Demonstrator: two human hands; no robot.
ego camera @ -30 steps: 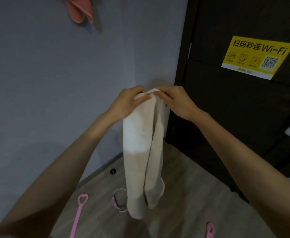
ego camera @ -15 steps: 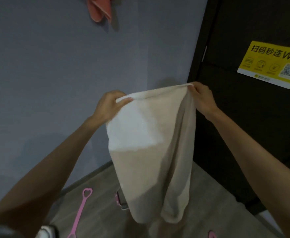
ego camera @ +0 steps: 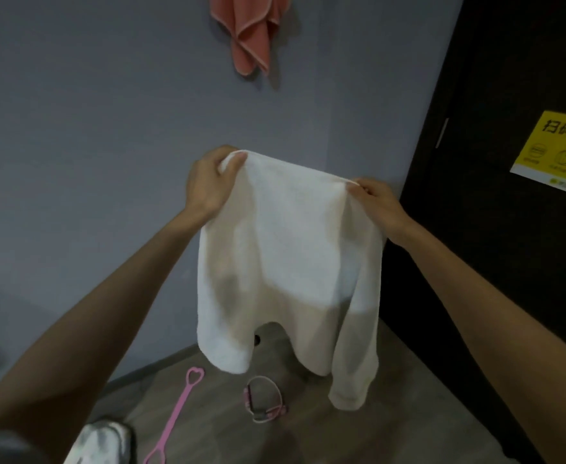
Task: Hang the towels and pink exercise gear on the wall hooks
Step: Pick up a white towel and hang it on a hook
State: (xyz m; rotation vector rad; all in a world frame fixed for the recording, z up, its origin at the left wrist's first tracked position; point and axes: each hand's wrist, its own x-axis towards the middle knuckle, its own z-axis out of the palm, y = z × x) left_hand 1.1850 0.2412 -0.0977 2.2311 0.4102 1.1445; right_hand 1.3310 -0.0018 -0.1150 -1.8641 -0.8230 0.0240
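Observation:
A white towel (ego camera: 285, 259) hangs spread out in front of the grey wall, held by its top edge. My left hand (ego camera: 209, 180) grips the top left corner, and my right hand (ego camera: 377, 200) pinches the top right corner. A pink towel (ego camera: 251, 35) hangs high on the wall above; its hook is hidden. On the floor below lie a pink stretch band with a heart-shaped end (ego camera: 179, 410) and a pink looped strap (ego camera: 263, 400).
A dark door (ego camera: 496, 229) with a yellow Wi-Fi sticker (ego camera: 556, 152) stands at the right. The wood-look floor (ego camera: 392, 413) meets the grey wall (ego camera: 74, 162) at a dark skirting. A white shoe tip (ego camera: 102, 443) shows at the bottom left.
My hands have pulled apart and risen, spreading the bunched white towel out wide. The view has tilted up, bringing more of the pink towel into sight.

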